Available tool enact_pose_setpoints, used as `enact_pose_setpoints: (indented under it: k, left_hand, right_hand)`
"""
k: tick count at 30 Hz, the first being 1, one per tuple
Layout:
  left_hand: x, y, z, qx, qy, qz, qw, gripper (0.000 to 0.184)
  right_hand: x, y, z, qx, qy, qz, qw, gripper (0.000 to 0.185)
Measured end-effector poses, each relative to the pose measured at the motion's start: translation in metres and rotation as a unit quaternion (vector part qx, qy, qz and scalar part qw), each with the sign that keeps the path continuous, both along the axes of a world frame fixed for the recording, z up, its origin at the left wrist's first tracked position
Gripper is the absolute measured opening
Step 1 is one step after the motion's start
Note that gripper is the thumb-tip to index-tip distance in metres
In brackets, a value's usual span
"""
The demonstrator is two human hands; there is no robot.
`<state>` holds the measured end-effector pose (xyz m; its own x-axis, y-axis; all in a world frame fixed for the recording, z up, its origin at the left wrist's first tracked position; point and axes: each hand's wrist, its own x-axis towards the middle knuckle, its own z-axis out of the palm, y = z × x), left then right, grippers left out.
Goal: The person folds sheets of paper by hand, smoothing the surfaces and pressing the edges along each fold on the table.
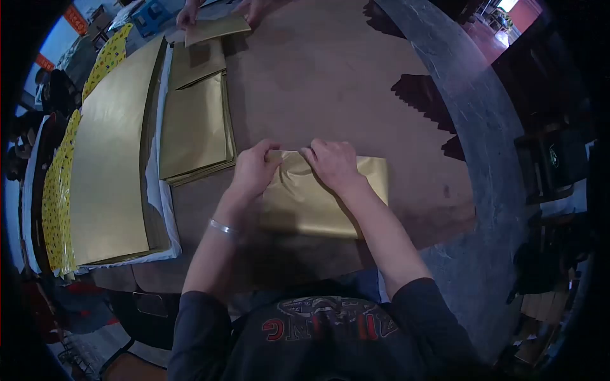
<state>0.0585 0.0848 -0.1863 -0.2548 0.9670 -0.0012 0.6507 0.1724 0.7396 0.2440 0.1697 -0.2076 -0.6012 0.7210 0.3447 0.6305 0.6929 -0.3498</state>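
A gold paper sheet (311, 213) lies folded over in front of me, its surface creased between my hands. Fingers of my left hand (253, 168) are closed on its far edge near the left end. My right hand (333, 165), also closed, grips the same far edge nearer the middle, with the forearm across the sheet. To the left of my left hand rests a stack of folded gold paper (194, 130). Whether the sheet is one layer or several under my fingers cannot be made out.
A tall pile of large gold sheets (111, 159) in white wrapping stands at the left, beside yellow patterned material (57, 197). Another person's hands (189, 14) hold a gold piece (218, 29) at the far side. The brown tabletop (318, 82) has a grey stone-like edge (473, 108).
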Motion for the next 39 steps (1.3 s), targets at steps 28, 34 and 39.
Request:
enact_pose_setpoints:
  k: [28, 34, 39]
  left_hand:
    - [0.003, 0.003, -0.021, 0.055, 0.099, -0.014, 0.993, 0.025]
    - [0.012, -0.003, -0.016, 0.043, 0.157, 0.015, 0.986, 0.023]
    - [0.015, -0.01, -0.023, 0.107, 0.17, 0.044, 0.979, 0.025]
  right_hand:
    - [0.074, 0.02, 0.014, -0.05, -0.124, -0.109, 0.985, 0.036]
    - [0.097, 0.028, 0.011, -0.033, -0.119, -0.127, 0.984, 0.034]
    - [0.095, 0.025, 0.005, 0.037, -0.093, -0.125, 0.987, 0.03]
